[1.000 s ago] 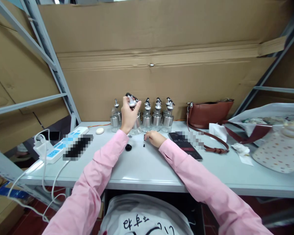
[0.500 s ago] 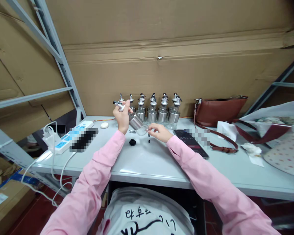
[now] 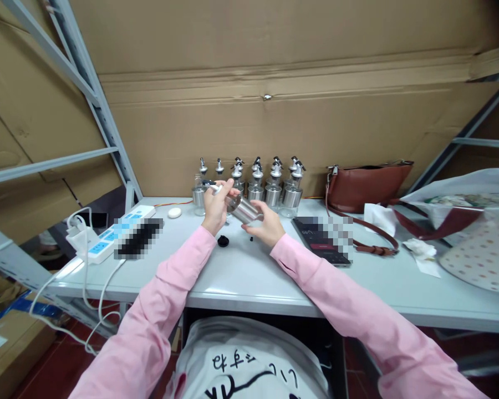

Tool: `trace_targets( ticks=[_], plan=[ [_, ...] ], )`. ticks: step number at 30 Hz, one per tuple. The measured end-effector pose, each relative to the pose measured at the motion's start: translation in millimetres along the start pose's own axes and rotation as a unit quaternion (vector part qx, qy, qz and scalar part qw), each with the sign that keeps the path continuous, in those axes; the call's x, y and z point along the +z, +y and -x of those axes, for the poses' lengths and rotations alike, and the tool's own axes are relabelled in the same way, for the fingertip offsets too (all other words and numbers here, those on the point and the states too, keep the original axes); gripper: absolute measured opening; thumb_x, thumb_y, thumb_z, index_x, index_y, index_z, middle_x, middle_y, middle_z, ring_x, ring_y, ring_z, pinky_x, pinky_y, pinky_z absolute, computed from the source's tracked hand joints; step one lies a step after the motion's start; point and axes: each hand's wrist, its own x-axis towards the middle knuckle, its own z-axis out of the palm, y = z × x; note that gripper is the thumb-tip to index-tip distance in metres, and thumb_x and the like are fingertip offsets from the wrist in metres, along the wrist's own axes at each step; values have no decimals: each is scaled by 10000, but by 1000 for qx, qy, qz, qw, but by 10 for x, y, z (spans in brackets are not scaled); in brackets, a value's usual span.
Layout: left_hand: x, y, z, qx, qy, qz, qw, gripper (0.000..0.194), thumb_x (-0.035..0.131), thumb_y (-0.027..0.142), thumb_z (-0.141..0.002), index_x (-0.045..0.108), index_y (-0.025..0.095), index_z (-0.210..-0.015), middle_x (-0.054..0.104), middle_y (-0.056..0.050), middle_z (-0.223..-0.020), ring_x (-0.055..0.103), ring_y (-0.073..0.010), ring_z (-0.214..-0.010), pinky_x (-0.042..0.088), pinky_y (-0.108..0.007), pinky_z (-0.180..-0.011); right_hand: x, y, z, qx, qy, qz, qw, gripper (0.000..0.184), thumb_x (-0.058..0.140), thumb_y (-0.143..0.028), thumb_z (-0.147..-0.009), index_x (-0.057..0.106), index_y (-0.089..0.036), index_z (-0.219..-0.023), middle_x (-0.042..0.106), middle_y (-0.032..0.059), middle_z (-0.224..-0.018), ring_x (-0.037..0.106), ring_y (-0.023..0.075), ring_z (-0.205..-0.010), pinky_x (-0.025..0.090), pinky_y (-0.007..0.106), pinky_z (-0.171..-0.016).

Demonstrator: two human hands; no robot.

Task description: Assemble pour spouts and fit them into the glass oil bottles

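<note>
Both my hands hold a glass oil bottle (image 3: 244,210) with a steel sleeve, tilted above the table. My left hand (image 3: 217,206) is closed around its neck, by the pourer with a black tip. Around the bottle's base end curl the fingers of my right hand (image 3: 267,223). On the table below lie a round black cap (image 3: 223,241) and a tiny black piece (image 3: 251,239). Behind my hands stand several matching bottles (image 3: 273,194) with pourers on. Another bottle (image 3: 198,198) stands at the row's left end, its mouth partly hidden by my left hand.
A white power strip (image 3: 122,230) with cables and a blurred dark object lie on the left. Near the strip sits a round white disc (image 3: 174,213). To the right are a phone (image 3: 322,244), a brown handbag (image 3: 368,188), crumpled tissue (image 3: 419,248) and a dotted bag (image 3: 482,260).
My right hand has gone from touching near the bottle's base to gripping it. The bottle and my left hand have shifted slightly right and the bottle lies a little flatter.
</note>
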Motion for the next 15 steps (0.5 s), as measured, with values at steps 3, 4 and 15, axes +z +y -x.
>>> trace_targets(
  ticks=[3, 4, 15],
  plan=[
    [-42, 17, -24, -16, -48, 21, 999, 395, 698, 427, -698, 405, 174, -623, 423, 85, -507, 525, -54, -488, 422, -200, -544, -69, -76, 7, -28, -52, 62, 996, 487, 691, -279, -546, 560, -130, -991, 634, 61, -872, 596, 197, -760, 480, 329, -738],
    [-55, 32, -31, -20, -66, 35, 997, 406, 697, 430, -701, 395, 174, -614, 416, 84, -505, 515, -51, -482, 414, -196, -533, -85, -108, 11, -29, -58, 65, 996, 477, 691, -281, -541, 570, -128, -976, 634, 49, -842, 590, 187, -738, 474, 315, -722],
    [-98, 142, -39, -138, -108, 98, 980, 447, 684, 530, -669, 412, 178, -617, 451, 76, -464, 548, -83, -464, 459, -216, -529, -183, -190, 0, 178, -307, -322, 878, 406, 694, -319, -482, 560, -118, -808, 634, 31, -656, 611, 187, -579, 469, 299, -545]
  ],
)
